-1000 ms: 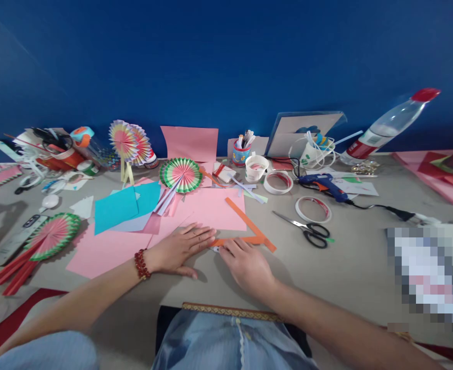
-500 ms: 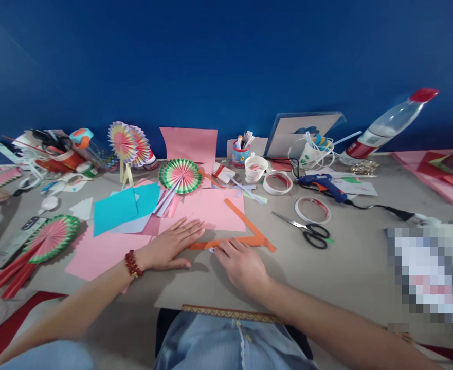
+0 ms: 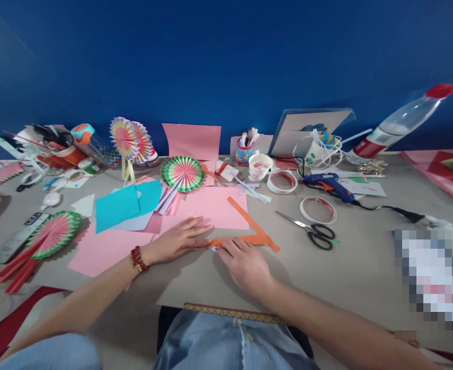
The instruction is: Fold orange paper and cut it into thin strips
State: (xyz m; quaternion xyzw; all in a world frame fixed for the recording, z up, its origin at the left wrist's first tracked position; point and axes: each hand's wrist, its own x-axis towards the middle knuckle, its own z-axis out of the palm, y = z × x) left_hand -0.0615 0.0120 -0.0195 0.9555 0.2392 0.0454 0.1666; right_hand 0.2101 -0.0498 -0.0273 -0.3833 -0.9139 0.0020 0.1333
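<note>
Fingers of your left hand (image 3: 172, 241) lie loosely spread, their tips at the left end of the near orange strip (image 3: 256, 239). Your right hand (image 3: 246, 264) has its fingers curled down over that strip's middle, beside a small white object (image 3: 213, 249); you cover too much to tell whether they pinch or only press. The strip runs left to right on the table (image 3: 307, 288), close to you, and meets a slanting orange strip (image 3: 248, 216) in a corner at its right.

As for progress, you appear to have the corner laid out, with both orange lengths flat; whether it is joined or merely overlapped is unclear. Neither is attached to the green-rimmed fan (image 3: 182, 174) on the far side, which looks fully pleated and carries pale strips. How much work remains on the orange paper does not show.

Among containers, you have the blue cup (image 3: 244, 155) holding pens, the white tub (image 3: 259, 170) right of it, its contents unclear, and the white cup (image 3: 315, 155) farther right with cord and sticks. On your far left, the red holder (image 3: 71, 156) stands beside dark-handled tools (image 3: 51, 136).
</note>
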